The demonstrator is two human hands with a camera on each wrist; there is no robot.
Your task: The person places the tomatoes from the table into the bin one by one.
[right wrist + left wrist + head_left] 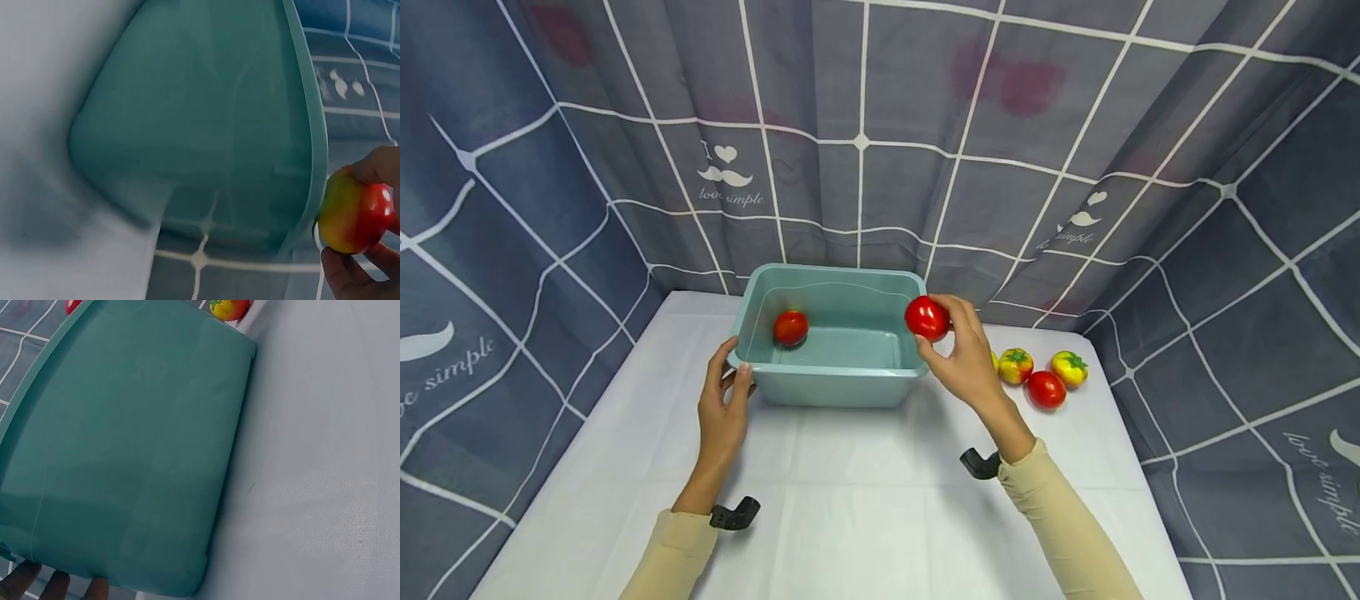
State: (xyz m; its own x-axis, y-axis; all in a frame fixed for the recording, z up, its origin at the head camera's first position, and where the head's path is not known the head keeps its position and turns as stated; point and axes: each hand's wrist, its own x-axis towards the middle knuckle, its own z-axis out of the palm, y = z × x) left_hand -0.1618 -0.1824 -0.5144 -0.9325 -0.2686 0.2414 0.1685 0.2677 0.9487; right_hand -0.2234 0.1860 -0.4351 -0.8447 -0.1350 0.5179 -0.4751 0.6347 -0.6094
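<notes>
A light teal plastic basin [820, 387] stands on the table with one red tomato [791, 327] inside at its left. My left hand [724, 408] grips the basin's left front corner; in the left wrist view, its fingertips [56, 584] show along the basin's edge. Between thumb and fingers, my right hand [962, 354] pinches another tomato [927, 317] at the right rim. That tomato looks glossy red from above, while the right wrist view shows a yellow-green side on the held tomato [353, 212].
To the right of my right hand lie a red tomato [1046, 390], a yellow-red tomato [1016, 366] and a yellow one with a green top [1069, 369]; another is mostly hidden by the hand. A grey checked curtain [820, 183] surrounds the white-covered table [850, 517].
</notes>
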